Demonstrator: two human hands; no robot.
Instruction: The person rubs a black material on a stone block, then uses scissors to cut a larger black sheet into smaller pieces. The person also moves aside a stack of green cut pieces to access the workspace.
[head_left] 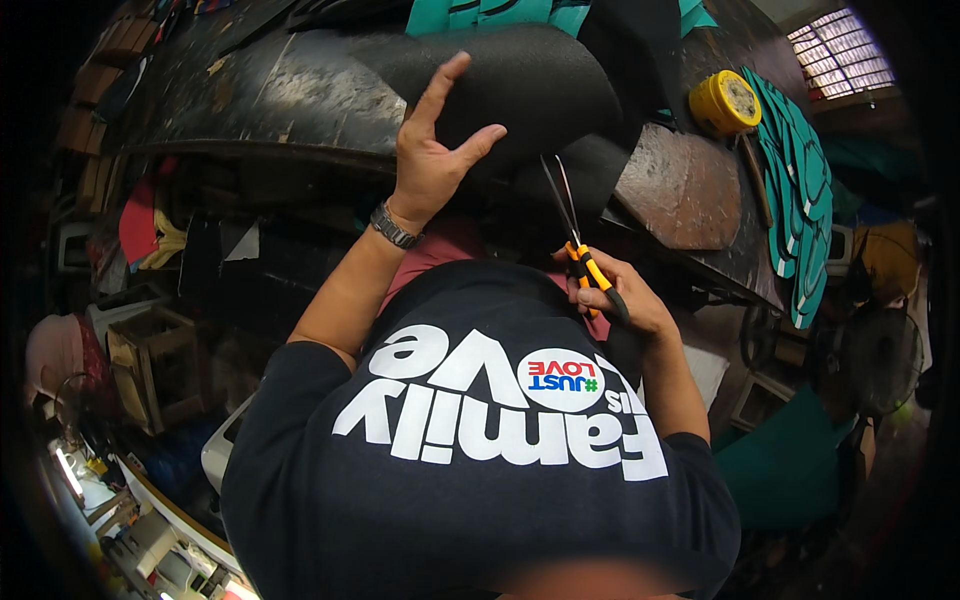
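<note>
My right hand (622, 290) is closed round the handles of a pair of scissors (578, 255) with yellow and black grips. Their long thin blades point up and away, slightly parted, close to the near edge of a black sheet (530, 85). The sheet lies over the work table's front edge, and part of it hangs down in shadow. Over its left side is my left hand (437, 150), thumb and forefinger spread apart, the other fingers partly hidden. I see nothing in it. A metal watch (396, 226) is on that wrist.
Teal cut pieces (500, 14) lie at the table's far side, and a stack of teal pieces (797, 190) stands on the right. Near that stack is a yellow tub (724, 103). The dark worn table (270, 95) stretches left; a wooden crate (158, 368) sits lower left.
</note>
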